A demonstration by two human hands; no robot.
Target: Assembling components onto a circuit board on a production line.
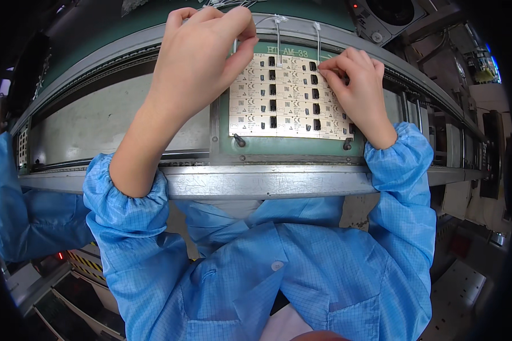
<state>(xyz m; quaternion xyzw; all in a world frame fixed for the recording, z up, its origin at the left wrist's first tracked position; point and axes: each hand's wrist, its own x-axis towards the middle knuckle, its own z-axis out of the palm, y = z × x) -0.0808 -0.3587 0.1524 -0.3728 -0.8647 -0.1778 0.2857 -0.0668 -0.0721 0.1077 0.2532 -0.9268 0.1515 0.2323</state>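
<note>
Crinkled gridded smock (239, 278); right hand (355, 85) at flat cream panel (293, 105)

one head-worn fisheye looks down, wide, from close above

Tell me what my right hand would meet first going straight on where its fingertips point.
Probably the top black connector in the second column from the left on the white circuit board panel, beside the fingertips of your right hand; depth is unclear, so they may touch it.
</note>
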